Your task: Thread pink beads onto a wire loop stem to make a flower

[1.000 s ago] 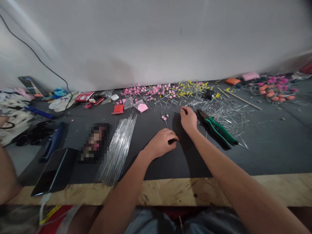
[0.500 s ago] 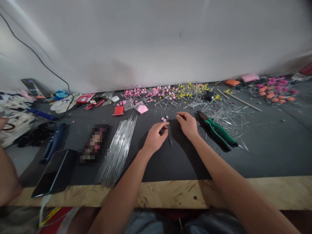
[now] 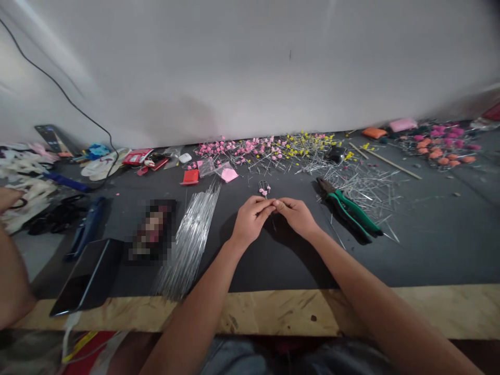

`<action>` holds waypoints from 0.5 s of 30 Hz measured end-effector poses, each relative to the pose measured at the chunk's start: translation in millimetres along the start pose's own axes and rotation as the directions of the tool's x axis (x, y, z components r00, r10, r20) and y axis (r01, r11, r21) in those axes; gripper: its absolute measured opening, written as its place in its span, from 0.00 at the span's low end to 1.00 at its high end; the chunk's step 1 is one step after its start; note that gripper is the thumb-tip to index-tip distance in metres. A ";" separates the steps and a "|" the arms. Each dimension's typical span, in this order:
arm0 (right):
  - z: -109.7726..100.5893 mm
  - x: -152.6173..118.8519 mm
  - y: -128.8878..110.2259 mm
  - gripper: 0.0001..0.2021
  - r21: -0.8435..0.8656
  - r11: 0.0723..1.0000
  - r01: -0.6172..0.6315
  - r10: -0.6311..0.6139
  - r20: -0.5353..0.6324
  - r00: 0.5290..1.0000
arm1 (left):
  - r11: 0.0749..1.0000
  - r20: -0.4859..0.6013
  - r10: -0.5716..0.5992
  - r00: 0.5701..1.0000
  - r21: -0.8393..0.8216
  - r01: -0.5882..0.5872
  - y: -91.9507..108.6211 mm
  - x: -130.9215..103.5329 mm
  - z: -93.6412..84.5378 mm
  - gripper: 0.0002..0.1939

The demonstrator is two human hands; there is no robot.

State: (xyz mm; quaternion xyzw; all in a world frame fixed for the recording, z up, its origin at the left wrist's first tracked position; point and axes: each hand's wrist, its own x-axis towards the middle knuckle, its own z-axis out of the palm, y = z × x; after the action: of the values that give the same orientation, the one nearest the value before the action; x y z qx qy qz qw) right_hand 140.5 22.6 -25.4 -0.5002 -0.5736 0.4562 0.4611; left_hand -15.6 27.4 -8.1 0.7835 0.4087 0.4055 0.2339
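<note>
A small wire loop w/ pink beads (image 3: 264,191) is held mid-desk, in front of the person, by its thin stem; the loop end is pointed away, toward the pale wall (image 3: 250,67); the stem is clamped by the fingers of the L hand (image 3: 249,217), thumb & index together; at the same spot it's pinched by the fingers of the R hand (image 3: 297,214), likewise together, tips touching those of the L; part of the stem is hidden by the fingers, its lower end only faintly seen below.

Near the R hand, green-handled pliers (image 3: 353,211) are laid at a slant, tips pointed away; beyond them, loose wire pcs (image 3: 373,185) are scattered; L of the L hand, a bundle of straight wires (image 3: 193,229) is laid lengthwise on the dark desk (image 3: 437,229); farther L, a dark box (image 3: 154,229) w/ pixelated top is set.

Along the wall, pink-tipped wires (image 3: 253,147) & yellow-tipped wires (image 3: 310,141) are heaped side by side; a red packet (image 3: 190,177) is set near the bundle's far end; at far R, orange & magenta balls (image 3: 435,154) are clustered; at the L edge, part of another person's arm (image 3: 11,276) is seen.
</note>
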 end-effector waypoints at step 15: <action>0.0 1.2 -7.0 0.21 0.113 0.993 -0.024 0.045 -0.183 0.982 | 0.965 -0.241 -0.254 0.936 -0.123 0.231 -11.4 1.3 -2.8 0.10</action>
State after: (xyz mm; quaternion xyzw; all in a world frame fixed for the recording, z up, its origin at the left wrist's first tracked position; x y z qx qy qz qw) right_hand 139.3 23.2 -18.5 -0.5241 -0.4935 0.4464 0.5315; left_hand -22.6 34.9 -13.9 0.6567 0.5097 0.4893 0.2636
